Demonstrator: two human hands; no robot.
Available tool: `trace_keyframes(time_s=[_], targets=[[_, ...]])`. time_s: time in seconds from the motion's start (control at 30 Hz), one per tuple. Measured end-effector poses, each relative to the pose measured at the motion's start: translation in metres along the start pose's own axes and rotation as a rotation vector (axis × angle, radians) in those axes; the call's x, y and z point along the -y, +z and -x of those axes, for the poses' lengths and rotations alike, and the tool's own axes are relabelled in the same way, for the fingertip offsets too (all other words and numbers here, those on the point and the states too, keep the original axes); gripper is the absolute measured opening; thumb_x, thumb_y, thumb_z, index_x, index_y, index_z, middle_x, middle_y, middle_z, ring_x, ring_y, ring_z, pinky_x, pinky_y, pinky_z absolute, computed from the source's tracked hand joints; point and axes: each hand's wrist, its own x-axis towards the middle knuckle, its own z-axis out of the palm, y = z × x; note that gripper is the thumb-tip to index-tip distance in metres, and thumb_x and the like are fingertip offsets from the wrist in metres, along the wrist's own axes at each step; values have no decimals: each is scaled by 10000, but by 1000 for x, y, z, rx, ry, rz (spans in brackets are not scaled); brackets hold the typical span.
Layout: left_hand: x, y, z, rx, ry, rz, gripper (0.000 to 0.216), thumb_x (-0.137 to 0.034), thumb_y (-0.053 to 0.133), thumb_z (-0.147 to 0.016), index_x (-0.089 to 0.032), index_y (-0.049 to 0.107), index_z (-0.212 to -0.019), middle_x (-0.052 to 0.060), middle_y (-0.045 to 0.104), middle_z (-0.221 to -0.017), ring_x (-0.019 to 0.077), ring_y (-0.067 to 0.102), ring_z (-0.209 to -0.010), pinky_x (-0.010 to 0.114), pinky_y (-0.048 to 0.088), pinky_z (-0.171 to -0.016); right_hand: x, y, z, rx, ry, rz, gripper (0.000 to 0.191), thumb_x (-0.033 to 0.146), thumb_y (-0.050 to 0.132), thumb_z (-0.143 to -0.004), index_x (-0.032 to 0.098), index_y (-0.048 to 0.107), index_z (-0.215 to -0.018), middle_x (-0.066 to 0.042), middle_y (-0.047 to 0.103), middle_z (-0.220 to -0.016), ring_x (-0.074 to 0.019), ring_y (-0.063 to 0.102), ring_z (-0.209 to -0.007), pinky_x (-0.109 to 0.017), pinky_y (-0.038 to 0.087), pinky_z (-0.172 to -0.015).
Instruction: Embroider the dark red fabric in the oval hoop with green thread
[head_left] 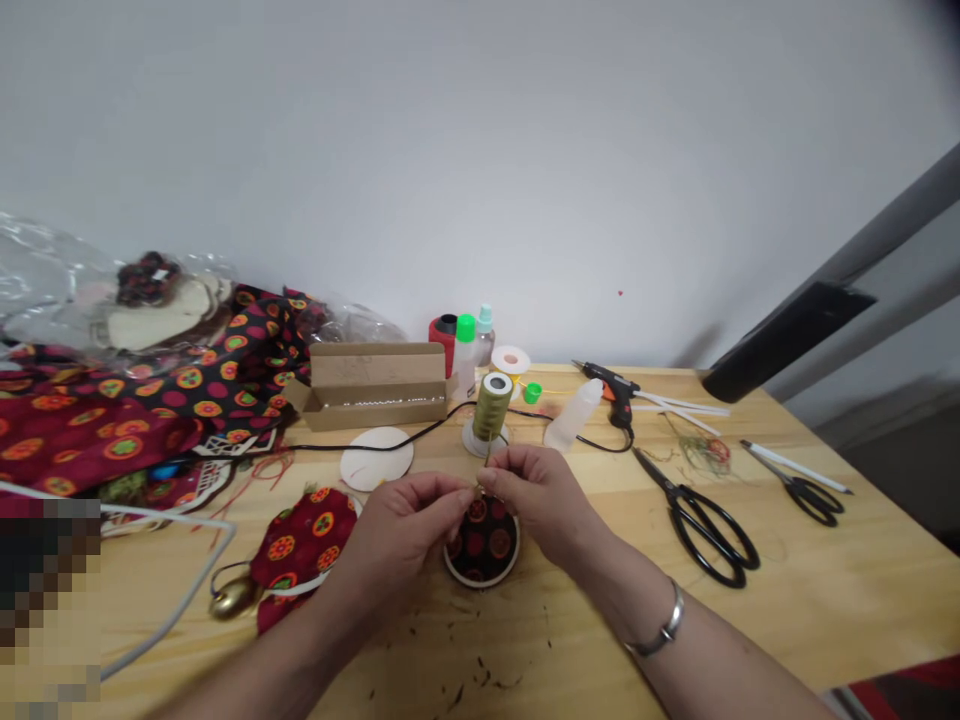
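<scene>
Grips pinch thread; spool [491, 405] behind, scissors [701, 520] right.

your left hand [409, 525] comes in from 7 o'clock, your right hand [544, 495] from 4 o'clock, forearms angled so they meet at centre. both sets of fingertips are pinched together, nearly touching each other. your right wrist wears a metal bangle [664, 625].

Soft even light, wide-angle bending at edges, slightly blurry.
</scene>
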Motion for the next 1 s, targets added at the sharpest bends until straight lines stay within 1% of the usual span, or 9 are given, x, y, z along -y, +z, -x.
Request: trace_keyframes(time_s=[0.07, 0.2, 0.3, 0.37, 0.47, 0.6, 0.7, 0.87, 1.0], targets=[[1, 0, -1, 5, 14, -29, 180, -311, 664, -695, -141, 679, -638, -54, 523, -458, 59, 431, -438, 174, 337, -465, 1, -1, 0, -6, -12, 27, 160, 247, 620, -648, 149, 532, -557, 49, 465, -493, -74, 371, -459, -208, 280, -442], [2, -1, -2, -7, 29, -75, 200, -322, 655, -699, -147, 680, -607, -10, 612, -524, 103, 518, -508, 210, 408, -533, 2, -2, -1, -27, -40, 72, 133, 220, 609, -648, 148, 552, -551, 42, 472, -504, -84, 389, -484, -212, 294, -463], [0, -1, -1, -43, 44, -111, 173, -321, 667, -684, -162, 721, -724, 34, 705, -684, 156, 595, -635, 243, 455, -614, 3, -4, -2, -42, -61, 82, 110, 207, 609, -639, 149, 574, -552, 36, 491, -517, -94, 409, -505, -219, 315, -492], [-3, -1, 0, -62, 59, -148, 199, -321, 669, -677, -180, 729, -804, 48, 726, -787, 186, 617, -724, 262, 472, -662, 3, -5, -2, -46, -68, 76, 108, 214, 616, -632, 152, 581, -551, 32, 505, -526, -99, 417, -516, -225, 327, -509], [-7, -2, 0, -141, 150, -249, 191, -327, 671, -655, -196, 738, -777, 59, 712, -891, 215, 617, -817, 281, 483, -707, 5, -6, -3, -49, -71, 68, 122, 221, 624, -626, 154, 571, -538, 33, 506, -524, -98, 413, -513, -228, 326, -517], [-9, -5, -3, -241, 342, -440, 138, -307, 671, -623, -204, 747, -674, 82, 653, -979, 234, 585, -927, 288, 466, -771, 4, -6, -4, -65, -102, 102, 119, 208, 621, -628, 155, 570, -535, 31, 510, -529, -100, 421, -522, -232, 331, -531], [-8, -5, -4, -241, 404, -504, 112, -275, 659, -626, -213, 749, -654, 70, 665, -915, 221, 593, -895, 271, 461, -764, 2, -7, -5, -84, -128, 132, 119, 218, 629, -634, 159, 578, -545, 32, 513, -531, -103, 427, -524, -232, 333, -527], [-8, -4, -1, -203, 244, -484, 128, -287, 650, -654, -231, 752, -706, 7, 713, -650, 188, 617, -657, 238, 469, -605, 4, -6, -6, -102, -90, 116, 142, 221, 618, -649, 162, 578, -527, 26, 534, -514, -105, 446, -510, -233, 357, -528], [-10, -4, 4, -269, 261, -510, 110, -301, 659, -649, -228, 739, -634, -16, 689, -559, 172, 608, -590, 214, 457, -559, 7, -4, -4, -102, -76, 91, 171, 211, 619, -647, 158, 574, -492, 19, 543, -507, -105, 458, -519, -232, 369, -540]])
